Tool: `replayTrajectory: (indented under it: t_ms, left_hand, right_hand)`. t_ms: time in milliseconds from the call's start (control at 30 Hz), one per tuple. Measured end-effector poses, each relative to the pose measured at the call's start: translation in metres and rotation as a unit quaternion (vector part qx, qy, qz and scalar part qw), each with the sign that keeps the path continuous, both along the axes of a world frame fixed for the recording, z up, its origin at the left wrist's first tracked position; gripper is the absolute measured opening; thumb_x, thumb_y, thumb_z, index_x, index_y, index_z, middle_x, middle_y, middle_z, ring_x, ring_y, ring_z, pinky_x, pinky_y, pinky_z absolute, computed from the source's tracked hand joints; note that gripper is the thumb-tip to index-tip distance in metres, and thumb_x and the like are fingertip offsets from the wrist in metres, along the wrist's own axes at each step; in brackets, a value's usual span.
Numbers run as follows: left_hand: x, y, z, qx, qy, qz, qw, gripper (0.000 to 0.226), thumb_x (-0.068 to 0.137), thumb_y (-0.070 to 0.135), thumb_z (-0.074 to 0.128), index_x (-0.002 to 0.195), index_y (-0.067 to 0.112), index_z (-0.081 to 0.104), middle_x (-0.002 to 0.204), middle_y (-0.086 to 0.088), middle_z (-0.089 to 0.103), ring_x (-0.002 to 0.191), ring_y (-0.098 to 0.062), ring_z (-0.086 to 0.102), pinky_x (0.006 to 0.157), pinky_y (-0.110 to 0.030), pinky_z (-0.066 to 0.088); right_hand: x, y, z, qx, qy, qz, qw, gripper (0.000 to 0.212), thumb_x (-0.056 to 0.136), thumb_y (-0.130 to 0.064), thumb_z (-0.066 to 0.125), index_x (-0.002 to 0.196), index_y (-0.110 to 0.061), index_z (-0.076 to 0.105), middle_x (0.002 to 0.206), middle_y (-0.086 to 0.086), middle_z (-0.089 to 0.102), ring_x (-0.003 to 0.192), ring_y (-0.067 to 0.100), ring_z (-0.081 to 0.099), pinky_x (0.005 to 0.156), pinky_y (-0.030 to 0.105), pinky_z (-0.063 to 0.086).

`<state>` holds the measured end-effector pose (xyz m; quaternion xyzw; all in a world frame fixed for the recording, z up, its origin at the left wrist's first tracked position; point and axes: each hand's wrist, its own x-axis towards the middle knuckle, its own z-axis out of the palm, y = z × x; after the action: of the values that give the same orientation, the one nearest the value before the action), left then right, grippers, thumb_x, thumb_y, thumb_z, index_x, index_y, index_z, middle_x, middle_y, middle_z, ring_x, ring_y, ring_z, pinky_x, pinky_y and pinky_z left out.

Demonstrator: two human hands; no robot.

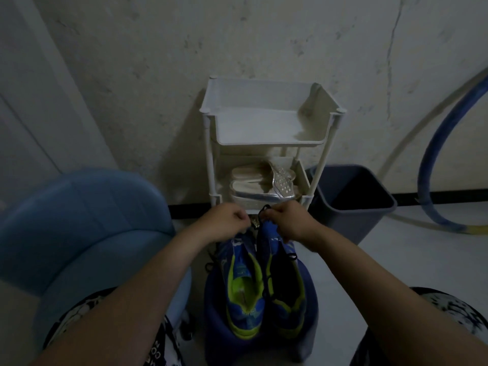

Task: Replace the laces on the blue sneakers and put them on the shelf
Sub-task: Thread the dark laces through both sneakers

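Two blue sneakers with yellow-green linings stand side by side on a dark blue stool (211, 299), heels toward me: the left sneaker (244, 286) and the right sneaker (286, 283). A black lace (264, 210) loops up at the right sneaker's toe end. My right hand (287, 220) pinches that lace above the toe. My left hand (224, 220) is curled at the left sneaker's toe; what it holds is hidden. More black lace (210, 265) hangs off the left side. The white shelf (269, 138) stands just beyond, its top tray bare.
Silver sandals (261, 186) lie on the shelf's middle tier. A dark bin (351, 199) stands to the right of the shelf, a blue upholstered chair (87, 228) to my left. A blue hose (433, 165) curves along the wall at right.
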<state>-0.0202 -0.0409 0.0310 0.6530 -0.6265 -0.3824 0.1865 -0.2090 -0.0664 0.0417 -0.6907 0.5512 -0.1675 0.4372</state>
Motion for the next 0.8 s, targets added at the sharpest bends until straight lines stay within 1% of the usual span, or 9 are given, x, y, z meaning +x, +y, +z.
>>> replayTrajectory:
  t_ms: [167,267,400,467,533,567,633,667,800]
  left_hand:
    - [-0.014,0.006,0.000,0.013,0.132,0.027,0.991,0.009,0.091,0.014,0.067,0.086,0.020,0.063,0.073,0.003,0.066,0.063,-0.010,0.062,0.045,-0.011,0.041]
    - [-0.010,0.005,-0.002,-0.005,0.166,0.078,0.983,0.011,0.095,0.018,0.061,0.087,0.019,0.068,0.078,0.008,0.068,0.061,-0.007,0.064,0.047,-0.016,0.040]
    - [-0.003,0.006,-0.003,-0.014,0.158,0.090,0.983,0.013,0.096,0.018,0.059,0.092,0.012,0.070,0.079,0.007,0.070,0.058,-0.006,0.062,0.048,-0.020,0.039]
    - [0.003,0.006,-0.004,-0.020,0.136,0.079,0.987,0.015,0.096,0.018,0.058,0.088,0.012,0.070,0.079,0.006,0.071,0.058,-0.008,0.060,0.047,-0.019,0.039]
    - [0.011,0.004,-0.006,-0.024,0.092,0.052,0.994,0.015,0.094,0.017,0.060,0.083,0.014,0.069,0.078,0.004,0.072,0.060,-0.010,0.061,0.052,-0.020,0.047]
    - [0.016,0.002,-0.008,-0.026,0.051,0.025,0.998,0.016,0.093,0.018,0.061,0.080,0.016,0.070,0.078,0.004,0.073,0.062,-0.010,0.063,0.060,-0.025,0.053]
    - [0.021,-0.001,-0.015,-0.026,-0.034,-0.028,0.999,0.018,0.091,0.025,0.063,0.078,0.019,0.074,0.077,0.006,0.073,0.067,-0.008,0.065,0.073,-0.032,0.055]
    - [0.022,-0.003,-0.018,-0.020,-0.052,-0.035,0.998,0.019,0.092,0.027,0.063,0.079,0.020,0.075,0.077,0.006,0.073,0.067,-0.009,0.066,0.074,-0.033,0.055]
    - [0.023,-0.010,-0.026,-0.010,-0.015,-0.004,1.000,0.021,0.093,0.029,0.063,0.078,0.020,0.075,0.075,0.008,0.074,0.062,-0.013,0.066,0.071,-0.030,0.055]
  right_hand:
    - [0.017,-0.002,0.006,0.019,-0.103,-0.036,0.994,0.025,0.097,-0.026,0.060,0.090,-0.007,0.075,0.065,0.006,0.065,0.043,0.007,0.052,0.041,0.021,0.043]
    - [0.026,-0.005,0.003,0.009,-0.095,-0.018,0.995,0.032,0.098,-0.031,0.058,0.076,-0.012,0.071,0.055,-0.002,0.056,0.041,0.002,0.044,0.041,0.017,0.036]
    - [0.034,-0.007,-0.002,0.051,-0.122,0.008,0.991,0.034,0.101,-0.032,0.053,0.080,-0.010,0.069,0.069,0.009,0.056,0.044,0.008,0.043,0.043,0.022,0.033]
    - [0.036,-0.011,-0.004,0.053,-0.068,0.020,0.996,0.039,0.100,-0.039,0.052,0.076,-0.012,0.068,0.068,0.005,0.057,0.048,0.010,0.047,0.046,0.024,0.035]
    - [0.035,-0.015,-0.008,0.006,0.054,0.034,0.998,0.040,0.093,-0.050,0.057,0.084,-0.013,0.069,0.074,0.002,0.061,0.062,0.016,0.058,0.053,0.025,0.042]
    - [0.034,-0.018,-0.013,-0.042,0.103,0.038,0.993,0.042,0.087,-0.054,0.063,0.100,-0.014,0.068,0.087,0.003,0.064,0.078,0.019,0.063,0.063,0.026,0.047]
    - [0.033,-0.021,-0.019,-0.114,0.111,0.061,0.985,0.059,0.080,-0.044,0.074,0.132,-0.023,0.055,0.124,0.003,0.058,0.112,0.021,0.059,0.091,0.032,0.050]
    - [0.033,-0.023,-0.021,-0.117,0.083,0.092,0.985,0.060,0.080,-0.036,0.075,0.135,-0.028,0.053,0.132,0.000,0.056,0.119,0.018,0.056,0.099,0.033,0.048]
    - [0.033,-0.034,-0.028,-0.112,0.073,0.177,0.975,0.013,0.085,-0.025,0.074,0.097,-0.029,0.075,0.089,-0.013,0.072,0.086,0.004,0.067,0.086,0.031,0.054]
